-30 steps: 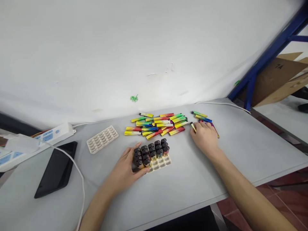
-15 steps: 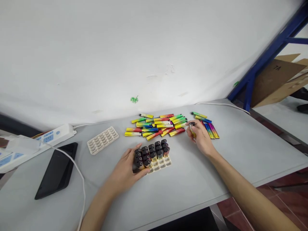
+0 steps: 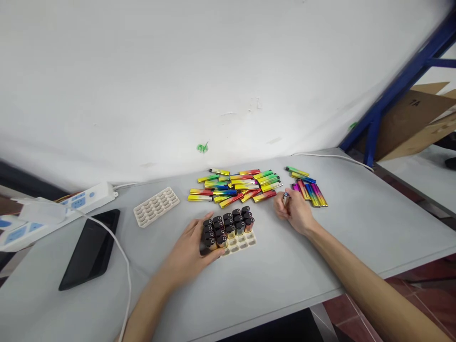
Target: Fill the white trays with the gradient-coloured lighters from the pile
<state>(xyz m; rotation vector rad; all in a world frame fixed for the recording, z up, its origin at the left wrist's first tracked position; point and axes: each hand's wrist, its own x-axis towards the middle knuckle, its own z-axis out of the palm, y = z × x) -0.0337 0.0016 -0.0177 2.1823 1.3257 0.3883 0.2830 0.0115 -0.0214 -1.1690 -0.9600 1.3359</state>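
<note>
My left hand (image 3: 190,247) is spread around the left side of a cream tray (image 3: 251,241), its thumb along the near edge. Several black-topped lighters (image 3: 230,231) stand upright in that tray, with bare slots at its front right. Right of the tray, my right hand (image 3: 294,210) is closed round a lighter (image 3: 285,195); only its top end shows between the fingers. Behind the tray lies a loose pile of shiny multicoloured lighters (image 3: 237,185). A smaller group of lighters (image 3: 315,194) lies just beyond my right hand.
A second cream tray (image 3: 156,207), unfilled, lies at the left. Farther left are a black tablet (image 3: 90,249), a white power strip (image 3: 81,199) and a white cable (image 3: 126,266). Behind the table rises a white wall; a blue frame (image 3: 372,135) and cardboard boxes (image 3: 409,118) are at the right.
My right hand has turned and closed further over its lighter, which now shows less. My left hand stays at the tray. The whole view has shifted slightly.
</note>
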